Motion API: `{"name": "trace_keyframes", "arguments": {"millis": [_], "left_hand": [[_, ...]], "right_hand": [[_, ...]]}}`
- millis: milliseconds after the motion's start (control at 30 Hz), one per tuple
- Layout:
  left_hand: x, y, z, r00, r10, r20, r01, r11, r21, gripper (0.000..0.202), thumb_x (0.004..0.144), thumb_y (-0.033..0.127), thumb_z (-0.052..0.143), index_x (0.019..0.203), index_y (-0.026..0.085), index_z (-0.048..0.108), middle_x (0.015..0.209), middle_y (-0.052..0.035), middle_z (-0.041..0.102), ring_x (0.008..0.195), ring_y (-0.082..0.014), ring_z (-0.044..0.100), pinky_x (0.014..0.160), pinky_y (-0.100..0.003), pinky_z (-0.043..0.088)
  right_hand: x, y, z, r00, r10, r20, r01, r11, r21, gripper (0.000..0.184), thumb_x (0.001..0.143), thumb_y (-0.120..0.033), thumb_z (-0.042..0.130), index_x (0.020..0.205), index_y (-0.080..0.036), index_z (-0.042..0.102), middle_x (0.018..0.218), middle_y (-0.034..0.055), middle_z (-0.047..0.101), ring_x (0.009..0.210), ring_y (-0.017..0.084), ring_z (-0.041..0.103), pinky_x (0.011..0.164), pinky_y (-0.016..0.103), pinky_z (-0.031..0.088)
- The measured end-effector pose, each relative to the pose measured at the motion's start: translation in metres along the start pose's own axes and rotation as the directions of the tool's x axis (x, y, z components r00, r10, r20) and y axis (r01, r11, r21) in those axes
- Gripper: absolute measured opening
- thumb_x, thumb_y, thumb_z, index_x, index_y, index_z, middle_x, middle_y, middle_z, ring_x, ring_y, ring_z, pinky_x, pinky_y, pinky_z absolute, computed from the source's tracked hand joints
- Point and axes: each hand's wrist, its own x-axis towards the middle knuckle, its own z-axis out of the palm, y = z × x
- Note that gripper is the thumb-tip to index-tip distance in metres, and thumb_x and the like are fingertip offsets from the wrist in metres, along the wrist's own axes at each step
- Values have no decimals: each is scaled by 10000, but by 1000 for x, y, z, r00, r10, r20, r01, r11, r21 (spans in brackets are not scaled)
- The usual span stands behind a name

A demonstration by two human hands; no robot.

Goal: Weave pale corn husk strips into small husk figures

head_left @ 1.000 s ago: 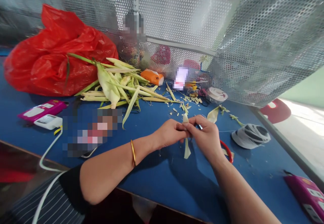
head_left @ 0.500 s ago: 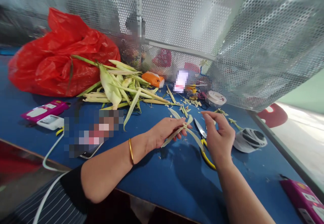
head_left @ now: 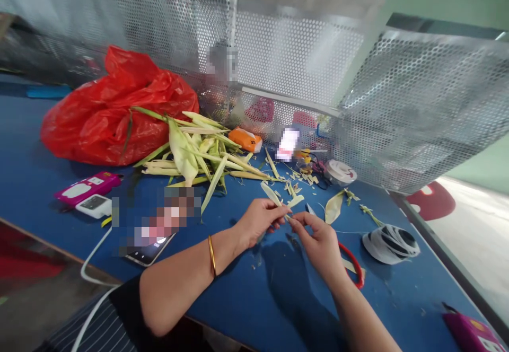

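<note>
My left hand point(head_left: 260, 219), with a gold bangle on its wrist, pinches pale green leaf strips point(head_left: 278, 198) that fan upward above the blue table point(head_left: 246, 283). My right hand point(head_left: 318, 240) meets it from the right, fingers closed on the lower ends of the same strips. Under my right wrist lie scissors with red handles point(head_left: 352, 262), mostly hidden by the hand. A loose leaf piece point(head_left: 333, 207) rests just beyond my right hand.
A pile of green leaves point(head_left: 194, 153) lies before a red plastic bag point(head_left: 115, 111). A phone point(head_left: 149, 248), a pink device point(head_left: 87, 187), a white roll point(head_left: 392, 242) and a perforated metal screen point(head_left: 302, 66) surround the work spot.
My right hand came back from the scissors to the strips held by my left hand. The strips now stand more upright. The camera view shifted down and right a little.
</note>
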Motion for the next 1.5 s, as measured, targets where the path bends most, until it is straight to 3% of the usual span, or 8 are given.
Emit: {"name": "trace_keyframes", "arguments": {"millis": [167, 333, 533, 767, 1000, 1167, 1300, 1500], "left_hand": [[5, -1, -1, 995, 6, -100, -14, 997, -74, 242, 734, 355, 756, 729, 118, 707, 559, 15, 595, 476, -73, 502, 535, -227, 416], [0, 8, -3, 999, -29, 22, 35, 949, -313, 344, 704, 402, 796, 894, 119, 753, 802, -74, 739, 789, -143, 673, 773, -253, 491], [-6, 7, 3, 996, 3, 88, 31, 924, -381, 314, 635, 248, 834, 909, 121, 748, 862, -88, 752, 822, -166, 677, 775, -260, 482], [-6, 2, 8, 998, 4, 65, 24, 900, -434, 276, 628, 188, 831, 876, 112, 736, 789, -73, 737, 815, -162, 674, 860, -289, 481], [-4, 2, 7, 999, -27, 24, 34, 896, -442, 250, 645, 142, 790, 888, 126, 732, 798, -59, 733, 782, -142, 669, 814, -272, 496], [-5, 6, 2, 987, -95, 130, 138, 916, -376, 276, 697, 197, 749, 969, 151, 747, 789, -48, 713, 748, -126, 657, 769, -255, 484], [-7, 5, 3, 990, -76, 122, 113, 939, -326, 275, 708, 271, 748, 949, 140, 746, 688, -14, 640, 633, -91, 575, 647, -226, 445], [-4, 0, 9, 996, 34, -78, -41, 994, -97, 265, 702, 362, 768, 637, 127, 663, 539, 21, 540, 490, -65, 423, 496, -216, 312]], "right_hand": [[0, 4, 0, 978, -196, -68, 177, 960, -218, 219, 952, -263, 490, 800, -229, 644, 754, 12, 687, 726, 187, 620, 830, 367, 448], [-8, -4, -6, 893, -327, -309, 165, 877, -451, 185, 941, -308, 552, 1031, -221, 688, 996, 82, 693, 946, 257, 619, 883, 423, 407], [-12, -10, 9, 968, -173, -181, 126, 962, -243, 125, 904, -343, 633, 901, -229, 683, 907, 34, 697, 860, 223, 637, 814, 377, 425], [-10, -5, 16, 982, -95, -162, 82, 993, -85, 169, 924, -257, 568, 773, -227, 637, 849, 36, 667, 810, 206, 618, 740, 341, 450], [-10, -8, 12, 980, -125, -155, 110, 989, -103, 190, 939, -273, 547, 779, -228, 640, 799, 21, 664, 782, 196, 619, 765, 347, 455], [-4, 1, 0, 916, -110, -387, 36, 980, -195, 191, 937, -352, 554, 1015, -218, 665, 1010, 80, 686, 991, 248, 623, 876, 401, 456], [-2, 11, 0, 970, -90, -224, 48, 981, -186, 200, 936, -388, 554, 994, -246, 682, 982, 44, 735, 935, 237, 661, 981, 462, 411], [-7, 5, 4, 973, -196, -124, 168, 964, -207, 213, 952, -252, 522, 769, -231, 627, 712, -31, 669, 667, 148, 613, 1011, 428, 384]]}}
